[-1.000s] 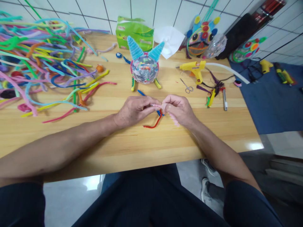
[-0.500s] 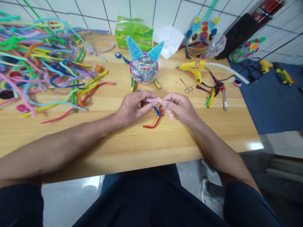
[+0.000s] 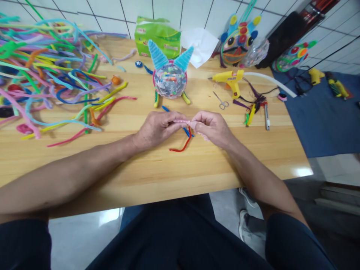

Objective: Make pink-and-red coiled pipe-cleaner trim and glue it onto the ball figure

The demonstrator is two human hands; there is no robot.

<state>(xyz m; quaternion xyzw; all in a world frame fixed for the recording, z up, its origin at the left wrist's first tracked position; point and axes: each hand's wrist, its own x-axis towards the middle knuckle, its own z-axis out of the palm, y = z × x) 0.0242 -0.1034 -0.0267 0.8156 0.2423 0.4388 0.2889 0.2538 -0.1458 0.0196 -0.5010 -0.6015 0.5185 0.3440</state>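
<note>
A pink, crimped pipe cleaner (image 3: 181,121) stretches between my two hands over the front middle of the table. My left hand (image 3: 157,128) pinches one part of it between thumb and fingers. Close beside, my right hand (image 3: 212,128) grips it too, and a short tail hangs out below that palm. Under the hands lie a red pipe cleaner (image 3: 184,145) with a bend and a blue one (image 3: 186,131), partly hidden. Just beyond stands a round clear craft figure (image 3: 171,80) with two light-blue wrapped ears and yellow-green feet.
A heap of coloured pipe cleaners (image 3: 56,82) covers the table's left. Behind the figure are a green tissue pack (image 3: 157,39) and a white tissue (image 3: 199,47). Rightward lie scissors (image 3: 222,102), a yellow glue gun (image 3: 232,82), a cutter knife (image 3: 267,118) and a decorated figure (image 3: 237,47).
The pink tail below my right hand now shows less, and the pink piece between the hands looks straighter. Both hands stay in nearly the same place; the view has shifted slightly.
</note>
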